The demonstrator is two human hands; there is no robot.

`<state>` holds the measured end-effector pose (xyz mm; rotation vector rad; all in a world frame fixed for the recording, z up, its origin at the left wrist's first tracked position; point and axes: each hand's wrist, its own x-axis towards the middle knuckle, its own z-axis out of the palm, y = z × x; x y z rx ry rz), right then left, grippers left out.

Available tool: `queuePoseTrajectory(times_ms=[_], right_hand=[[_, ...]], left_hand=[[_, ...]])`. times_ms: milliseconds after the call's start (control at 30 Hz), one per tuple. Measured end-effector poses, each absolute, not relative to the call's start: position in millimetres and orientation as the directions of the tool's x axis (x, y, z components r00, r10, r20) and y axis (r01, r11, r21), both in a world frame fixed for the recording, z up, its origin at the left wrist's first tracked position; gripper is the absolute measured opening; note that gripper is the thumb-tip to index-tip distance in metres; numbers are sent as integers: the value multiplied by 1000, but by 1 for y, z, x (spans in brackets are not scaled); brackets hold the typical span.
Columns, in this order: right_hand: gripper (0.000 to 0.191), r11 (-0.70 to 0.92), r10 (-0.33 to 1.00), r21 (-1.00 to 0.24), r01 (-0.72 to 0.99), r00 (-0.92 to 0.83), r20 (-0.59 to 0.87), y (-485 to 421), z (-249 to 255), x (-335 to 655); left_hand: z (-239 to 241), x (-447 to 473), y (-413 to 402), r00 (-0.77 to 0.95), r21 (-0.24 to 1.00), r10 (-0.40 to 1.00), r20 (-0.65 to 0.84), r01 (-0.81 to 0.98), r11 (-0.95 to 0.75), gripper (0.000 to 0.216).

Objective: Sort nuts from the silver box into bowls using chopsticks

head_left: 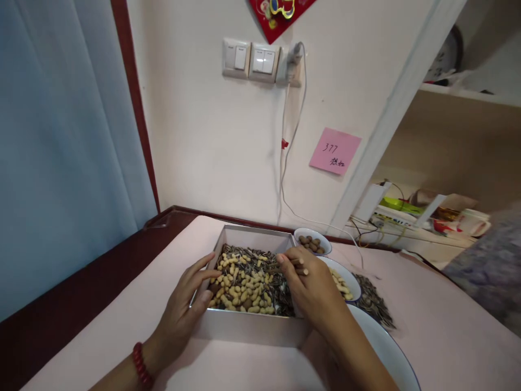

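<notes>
A rectangular metal box (260,327) contains striped sunflower seeds (253,253), unshelled peanuts (244,293) and a few brown nuts. My left hand (183,304), a red bead bracelet at its wrist, rests at the box's left side. Its fingers are spread and reach over the rim. Inside the right part of the box, my right hand (307,282) is closed around a pair of wooden chopsticks (300,267). The blunt ends stick out above the knuckles. The tips point left, low over the seeds; whether they pinch anything I cannot make out.
Behind the box on the right stands a small bowl (321,237) of brown nuts. A bowl (353,281) of peanuts, a pile of sunflower seeds (372,304) and a large white basin (391,347) lie right of my hand. A cable (301,218) hangs down the wall onto the table.
</notes>
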<state>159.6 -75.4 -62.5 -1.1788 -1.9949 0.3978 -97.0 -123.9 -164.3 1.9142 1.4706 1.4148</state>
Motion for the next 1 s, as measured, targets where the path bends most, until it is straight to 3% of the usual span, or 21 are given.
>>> queuePoseTrajectory(times_ms=[567,833,1000], right_hand=[[33,502,859,-605,618,-278,429,-73,-77,153],[37,540,825,-603,587,-225,519,-81,-60,158],[36,534,765,-630,564,-4,644,-102,-20,209]], left_hand=[[-164,-96,-124,-26,740,862,506,527,-418,29],[-165,-98,-124,-54,726,858,512,560,-398,30],[-169,-102,-120,-85,760,868,489,529,-377,31]])
